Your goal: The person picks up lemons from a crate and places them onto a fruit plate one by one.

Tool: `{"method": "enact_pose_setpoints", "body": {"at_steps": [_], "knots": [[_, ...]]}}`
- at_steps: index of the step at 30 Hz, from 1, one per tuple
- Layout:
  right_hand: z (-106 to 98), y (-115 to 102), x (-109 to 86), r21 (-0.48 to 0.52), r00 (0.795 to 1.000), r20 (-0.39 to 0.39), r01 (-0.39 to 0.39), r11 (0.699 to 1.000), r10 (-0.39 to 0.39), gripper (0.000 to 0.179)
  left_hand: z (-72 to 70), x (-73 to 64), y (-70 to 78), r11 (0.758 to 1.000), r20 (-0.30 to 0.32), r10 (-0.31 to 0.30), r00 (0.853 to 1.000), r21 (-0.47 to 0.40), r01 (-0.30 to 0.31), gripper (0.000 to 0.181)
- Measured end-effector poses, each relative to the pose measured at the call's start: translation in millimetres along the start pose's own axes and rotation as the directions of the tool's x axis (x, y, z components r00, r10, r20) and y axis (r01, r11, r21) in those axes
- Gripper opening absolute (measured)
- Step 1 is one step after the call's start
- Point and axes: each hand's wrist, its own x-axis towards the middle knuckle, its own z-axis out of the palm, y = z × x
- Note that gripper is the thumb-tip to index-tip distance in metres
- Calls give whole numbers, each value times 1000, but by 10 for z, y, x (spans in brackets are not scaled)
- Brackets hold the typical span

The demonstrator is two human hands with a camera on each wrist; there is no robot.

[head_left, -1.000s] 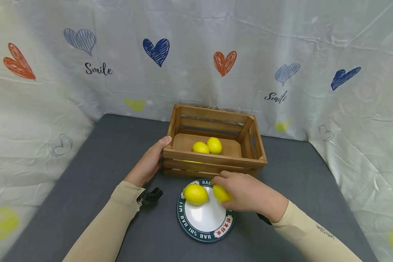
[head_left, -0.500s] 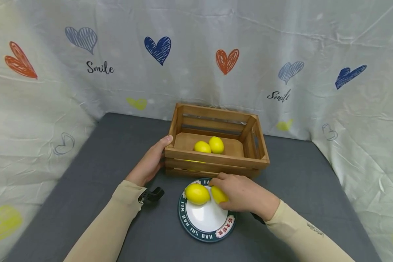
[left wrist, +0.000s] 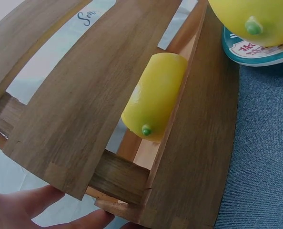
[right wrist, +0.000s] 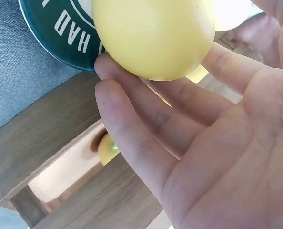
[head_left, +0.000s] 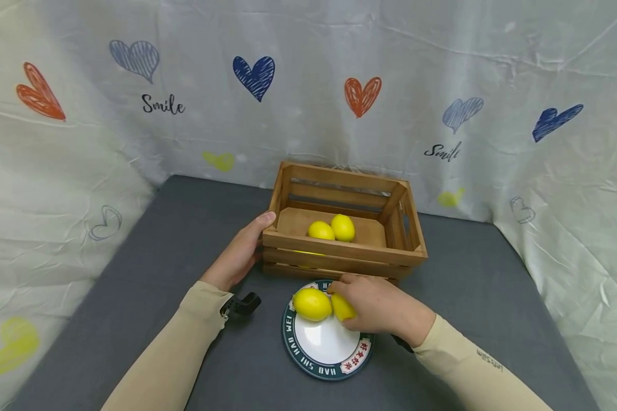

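My left hand holds the wooden crate at its front left corner, thumb over the rim; in the left wrist view its fingertips lie against the slats. Two lemons show inside the crate, one of them upright-looking, the other beside it. In front stands a round plate with a white middle and green lettered rim. My right hand grips a lemon over the plate's right side, fingers beneath it in the right wrist view. Another lemon lies on the plate just left of it.
A dark grey cloth covers the table. Behind it and along both sides hangs a pale curtain printed with hearts and words. The crate's back stands close to this curtain. A dark band is on my left wrist.
My right hand has shifted slightly left with its lemon, nearer the other lemon on the plate. The left hand keeps its hold on the crate. The whole view drifts a little.
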Motion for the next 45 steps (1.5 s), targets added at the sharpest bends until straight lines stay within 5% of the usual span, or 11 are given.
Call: {"method": "enact_pose_setpoints", "body": {"at_steps": [28, 45], "knots": [[-229, -32, -127, -7, 998, 12, -58, 998, 59, 56, 18, -19, 71, 1000, 6, -13, 1000, -8, 13, 89], [-1213, -99, -201, -22, 995, -33, 98, 995, -99, 48, -14, -41, 63, 1000, 5, -23, 1000, 6, 23, 88]]}}
